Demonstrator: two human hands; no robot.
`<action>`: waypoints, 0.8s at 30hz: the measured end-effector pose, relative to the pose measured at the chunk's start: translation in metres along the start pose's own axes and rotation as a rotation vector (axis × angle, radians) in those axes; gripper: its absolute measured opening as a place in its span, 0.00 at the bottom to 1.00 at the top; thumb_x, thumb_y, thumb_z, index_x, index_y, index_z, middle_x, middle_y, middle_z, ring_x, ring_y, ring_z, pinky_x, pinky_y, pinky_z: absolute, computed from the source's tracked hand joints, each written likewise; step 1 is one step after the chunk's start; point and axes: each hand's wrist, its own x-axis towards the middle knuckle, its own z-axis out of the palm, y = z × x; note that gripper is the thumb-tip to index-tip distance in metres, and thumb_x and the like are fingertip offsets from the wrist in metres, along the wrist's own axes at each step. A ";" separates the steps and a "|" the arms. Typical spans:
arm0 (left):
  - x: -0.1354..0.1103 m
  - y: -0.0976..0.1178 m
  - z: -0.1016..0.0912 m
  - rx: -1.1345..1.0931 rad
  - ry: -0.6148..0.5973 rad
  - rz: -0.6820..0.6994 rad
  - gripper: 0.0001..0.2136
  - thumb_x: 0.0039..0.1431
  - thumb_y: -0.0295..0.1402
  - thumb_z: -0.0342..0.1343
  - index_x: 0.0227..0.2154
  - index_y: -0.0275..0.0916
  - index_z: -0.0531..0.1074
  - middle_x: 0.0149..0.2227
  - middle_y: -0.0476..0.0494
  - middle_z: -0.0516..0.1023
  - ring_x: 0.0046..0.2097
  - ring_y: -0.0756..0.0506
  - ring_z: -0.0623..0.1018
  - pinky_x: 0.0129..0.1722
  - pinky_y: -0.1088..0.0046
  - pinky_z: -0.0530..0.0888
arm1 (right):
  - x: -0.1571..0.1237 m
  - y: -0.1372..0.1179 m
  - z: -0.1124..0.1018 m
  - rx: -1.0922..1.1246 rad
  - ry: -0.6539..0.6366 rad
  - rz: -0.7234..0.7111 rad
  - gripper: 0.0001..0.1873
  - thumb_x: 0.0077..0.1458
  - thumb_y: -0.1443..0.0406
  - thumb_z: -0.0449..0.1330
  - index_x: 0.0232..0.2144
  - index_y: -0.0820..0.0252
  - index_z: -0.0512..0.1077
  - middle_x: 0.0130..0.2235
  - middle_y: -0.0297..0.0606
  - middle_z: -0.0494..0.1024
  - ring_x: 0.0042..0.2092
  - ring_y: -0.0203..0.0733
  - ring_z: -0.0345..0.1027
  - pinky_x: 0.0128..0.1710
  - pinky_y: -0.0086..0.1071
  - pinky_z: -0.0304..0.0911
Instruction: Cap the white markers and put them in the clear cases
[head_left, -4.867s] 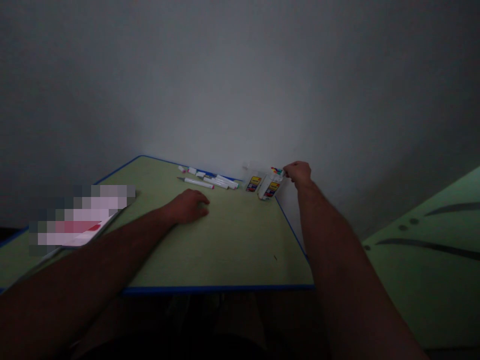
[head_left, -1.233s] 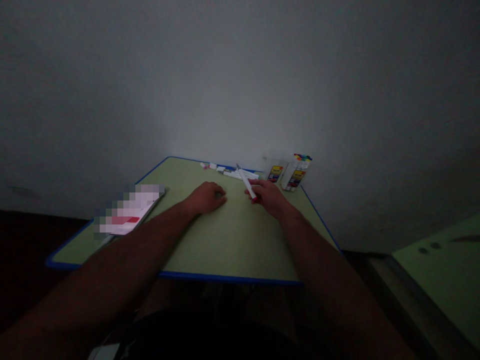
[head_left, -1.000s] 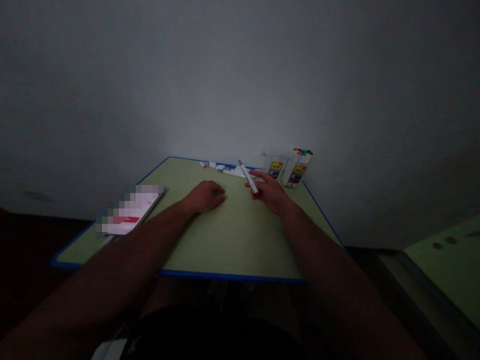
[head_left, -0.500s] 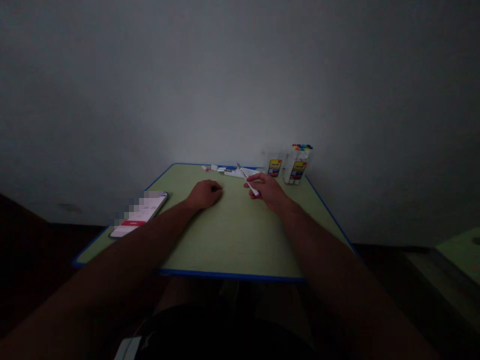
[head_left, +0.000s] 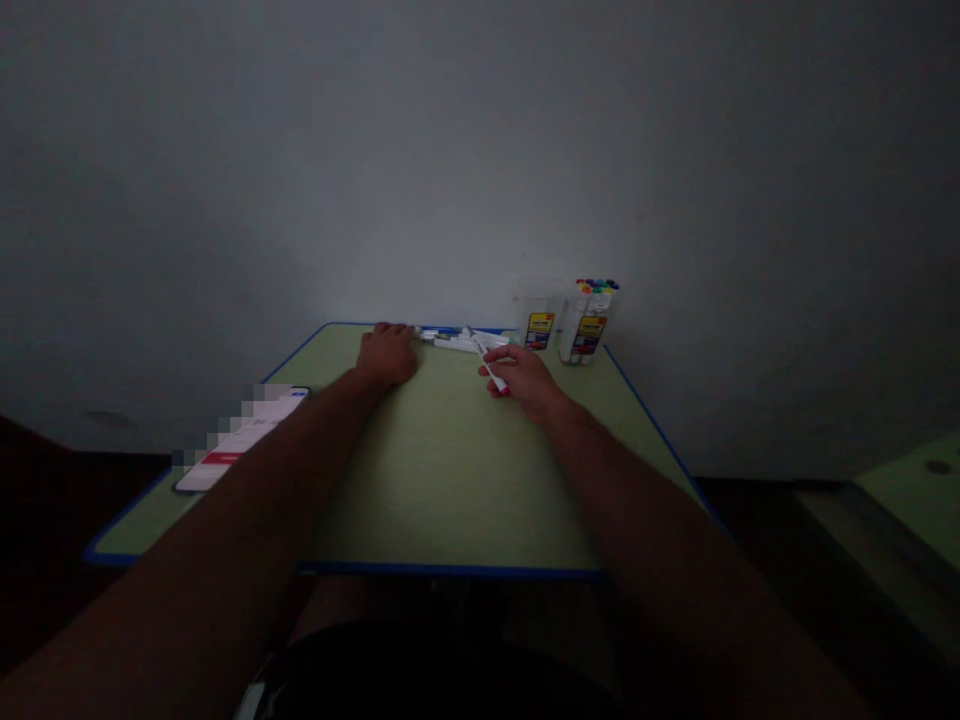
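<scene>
My right hand (head_left: 531,382) grips a white marker (head_left: 495,378) with a pink end, held slantwise above the table's middle. Its fingers wrap round the lower part, and the upper end points toward the wall. My left hand (head_left: 388,354) is palm down at the far left part of the green table (head_left: 450,480). Its fingers stretch over the spot beside the loose white markers (head_left: 454,342); whatever lies beneath them is hidden.
A clear plastic case (head_left: 538,325) with a yellow label stands at the back right. Beside it is a similar case (head_left: 587,330) filled with colourful-capped markers. A phone (head_left: 251,432) lies on the left side. The grey wall (head_left: 480,180) rises right behind the table.
My left hand has moved forward and left to the back of the table, covering the small pink-and-white piece there. My right hand still holds the marker. The view has shifted slightly.
</scene>
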 end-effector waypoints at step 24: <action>0.002 -0.001 0.003 -0.033 -0.074 0.008 0.27 0.61 0.35 0.47 0.64 0.42 0.65 0.69 0.36 0.64 0.71 0.31 0.54 0.64 0.39 0.51 | 0.003 0.003 -0.001 -0.024 0.027 -0.031 0.07 0.60 0.74 0.60 0.34 0.59 0.72 0.35 0.37 0.81 0.24 0.29 0.68 0.24 0.25 0.66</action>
